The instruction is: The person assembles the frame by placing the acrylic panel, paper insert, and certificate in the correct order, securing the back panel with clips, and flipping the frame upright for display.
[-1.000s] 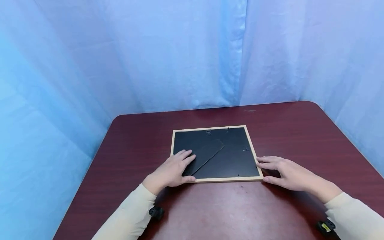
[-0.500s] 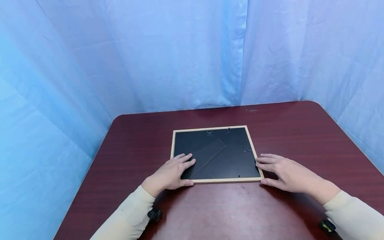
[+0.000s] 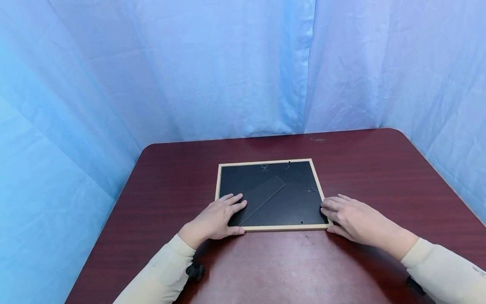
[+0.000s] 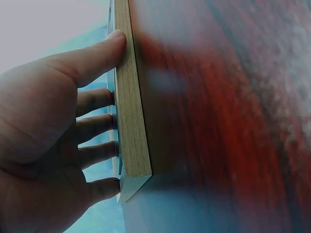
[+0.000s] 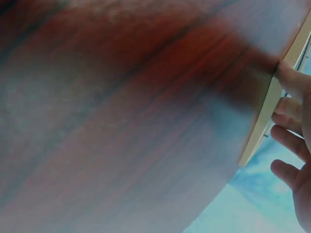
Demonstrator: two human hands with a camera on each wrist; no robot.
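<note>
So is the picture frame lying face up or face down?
Face down. The frame lies flat on the table with its black backing and folded stand showing upward.

table: the dark red table (image 3: pixel 379 169) lies bare on every side of the picture frame (image 3: pixel 271 192), with broad open strips left, right, behind and in front.
frame: lies flat, back up, at mid-table; only its low wooden rim and the flat stand flap (image 3: pixel 262 194) rise from the surface.
near corners: taken by the left hand (image 3: pixel 216 217) and right hand (image 3: pixel 351 217), fingers over the rim.
far edge: both far corners of the frame are free.
surround: blue curtain (image 3: pixel 243 67) closes in just behind and at both sides of the table.
</note>
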